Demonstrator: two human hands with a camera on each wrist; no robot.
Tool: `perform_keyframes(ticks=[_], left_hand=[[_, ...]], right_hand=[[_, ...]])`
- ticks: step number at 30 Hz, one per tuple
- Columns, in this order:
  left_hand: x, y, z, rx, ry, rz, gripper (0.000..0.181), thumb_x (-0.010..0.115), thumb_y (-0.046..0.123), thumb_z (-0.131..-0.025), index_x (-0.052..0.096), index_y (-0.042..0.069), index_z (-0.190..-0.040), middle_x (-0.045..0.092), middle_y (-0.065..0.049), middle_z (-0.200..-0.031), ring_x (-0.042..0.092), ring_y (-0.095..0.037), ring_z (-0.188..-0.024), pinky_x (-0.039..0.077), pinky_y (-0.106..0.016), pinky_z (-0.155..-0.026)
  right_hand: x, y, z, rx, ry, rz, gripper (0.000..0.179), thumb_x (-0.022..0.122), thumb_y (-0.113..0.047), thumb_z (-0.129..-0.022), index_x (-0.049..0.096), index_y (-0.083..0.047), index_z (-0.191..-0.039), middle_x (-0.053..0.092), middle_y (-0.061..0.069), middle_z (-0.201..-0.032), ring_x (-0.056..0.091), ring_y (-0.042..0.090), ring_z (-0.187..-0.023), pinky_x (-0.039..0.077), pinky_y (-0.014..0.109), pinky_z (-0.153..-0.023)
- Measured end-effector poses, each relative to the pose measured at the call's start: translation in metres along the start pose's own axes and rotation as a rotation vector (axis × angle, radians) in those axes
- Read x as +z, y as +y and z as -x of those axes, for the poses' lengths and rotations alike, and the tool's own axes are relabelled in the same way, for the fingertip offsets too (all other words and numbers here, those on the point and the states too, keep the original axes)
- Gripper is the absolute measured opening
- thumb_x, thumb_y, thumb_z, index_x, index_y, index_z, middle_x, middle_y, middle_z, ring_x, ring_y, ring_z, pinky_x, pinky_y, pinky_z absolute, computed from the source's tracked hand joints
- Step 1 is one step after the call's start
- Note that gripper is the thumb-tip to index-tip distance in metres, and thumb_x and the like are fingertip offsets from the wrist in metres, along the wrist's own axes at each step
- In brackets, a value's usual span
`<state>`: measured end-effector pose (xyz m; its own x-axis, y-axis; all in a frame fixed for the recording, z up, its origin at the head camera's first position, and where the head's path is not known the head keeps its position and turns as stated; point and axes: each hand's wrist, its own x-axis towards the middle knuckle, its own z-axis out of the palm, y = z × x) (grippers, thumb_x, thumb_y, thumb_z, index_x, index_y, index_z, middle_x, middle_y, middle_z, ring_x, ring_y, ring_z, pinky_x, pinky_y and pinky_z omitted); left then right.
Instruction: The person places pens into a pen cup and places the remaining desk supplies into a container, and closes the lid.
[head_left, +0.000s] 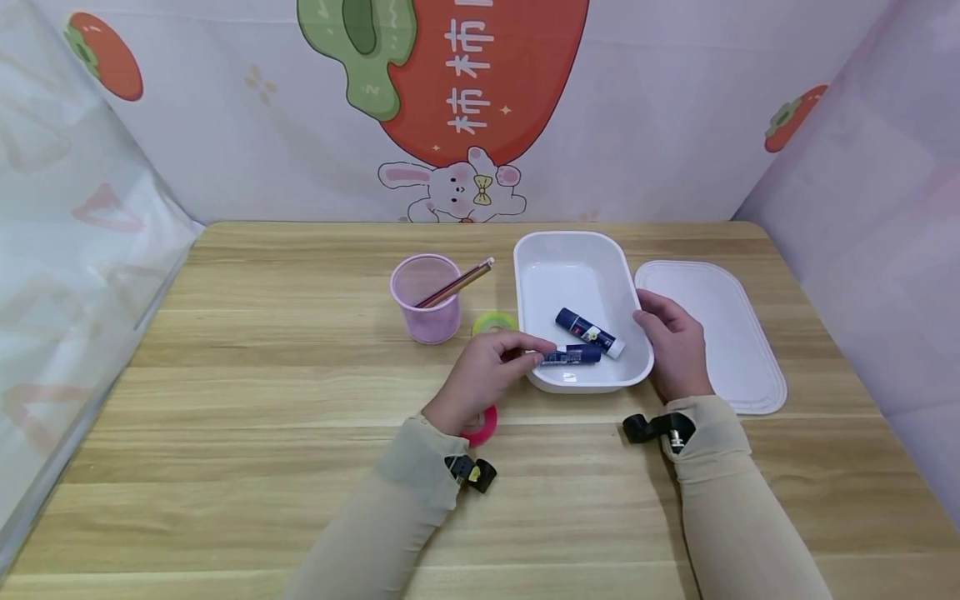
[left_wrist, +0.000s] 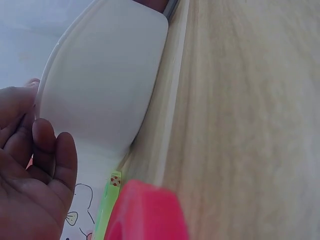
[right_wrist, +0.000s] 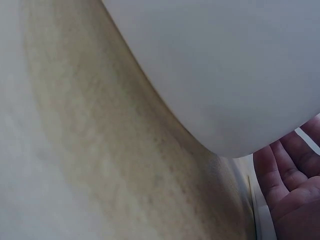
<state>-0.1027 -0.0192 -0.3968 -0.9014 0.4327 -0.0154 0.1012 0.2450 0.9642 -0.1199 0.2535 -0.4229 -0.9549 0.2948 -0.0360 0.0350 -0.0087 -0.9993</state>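
In the head view a white plastic box (head_left: pixel 573 275) stands on the table with two blue glue sticks inside. My left hand (head_left: pixel 487 367) reaches over the box's near left rim and pinches the end of the nearer glue stick (head_left: pixel 573 355), which lies low in the box. The other glue stick (head_left: pixel 589 332) rests slantwise on the box floor just behind it. On the box's right side my right hand (head_left: pixel 677 346) grips the rim, thumb at the edge and fingers along the outer wall. In the left wrist view the box wall (left_wrist: pixel 105 75) hides the glue sticks.
A white lid (head_left: pixel 731 333) lies flat right of the box. Left of it stands a pink cup (head_left: pixel 432 327) with several pencils (head_left: pixel 456 285) leaning in it. A green tape roll (head_left: pixel 492 320) and a pink tape roll (head_left: pixel 484 427) lie near my left hand.
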Motion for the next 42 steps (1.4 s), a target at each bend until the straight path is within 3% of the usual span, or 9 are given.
perform_keyframes(ticks=[9,18,29,36,42], left_hand=[[-0.008,-0.001,0.003,-0.034,-0.010,-0.009,0.019,0.069,0.024,-0.097,0.077,0.023,-0.114,0.068,0.009,-0.112,0.055,-0.018,-0.097,0.050,-0.030,-0.079],[-0.020,-0.006,0.005,0.046,0.033,0.044,0.018,0.071,0.015,-0.095,0.075,0.015,-0.112,0.070,0.003,-0.112,0.060,-0.018,-0.096,0.053,-0.030,-0.084],[-0.038,-0.013,0.007,-0.023,0.118,0.049,0.022,0.073,0.016,-0.093,0.073,0.011,-0.115,0.066,-0.003,-0.099,0.055,-0.023,-0.089,0.048,-0.027,-0.071],[-0.048,-0.017,0.006,-0.049,0.103,0.031,0.024,0.072,0.019,-0.094,0.073,0.012,-0.117,0.068,-0.003,-0.105,0.054,-0.024,-0.087,0.046,-0.028,-0.071],[-0.052,-0.023,0.003,-0.076,0.071,-0.002,0.023,0.073,0.020,-0.094,0.073,0.017,-0.116,0.062,-0.012,-0.092,0.049,-0.024,-0.077,0.041,-0.025,-0.061]], right_hand=[[0.000,-0.002,-0.001,0.006,-0.008,0.012,0.038,0.062,-0.011,-0.098,0.062,-0.003,-0.135,0.063,0.009,-0.123,0.059,0.019,-0.113,0.054,0.016,-0.086],[0.000,-0.001,0.000,0.003,0.000,0.016,0.037,0.062,-0.010,-0.097,0.063,-0.004,-0.134,0.063,0.009,-0.123,0.059,0.018,-0.112,0.054,0.015,-0.085],[0.000,-0.001,0.000,-0.002,0.002,-0.002,0.037,0.062,-0.009,-0.097,0.063,-0.002,-0.133,0.064,0.008,-0.121,0.060,0.018,-0.111,0.055,0.017,-0.085],[-0.001,0.000,-0.001,0.000,-0.002,-0.028,0.036,0.062,-0.008,-0.097,0.064,-0.003,-0.132,0.064,0.009,-0.120,0.060,0.018,-0.109,0.055,0.017,-0.083],[-0.001,0.001,-0.001,0.010,-0.002,-0.008,0.036,0.062,-0.010,-0.097,0.064,-0.004,-0.133,0.063,0.010,-0.123,0.059,0.019,-0.111,0.055,0.016,-0.084]])
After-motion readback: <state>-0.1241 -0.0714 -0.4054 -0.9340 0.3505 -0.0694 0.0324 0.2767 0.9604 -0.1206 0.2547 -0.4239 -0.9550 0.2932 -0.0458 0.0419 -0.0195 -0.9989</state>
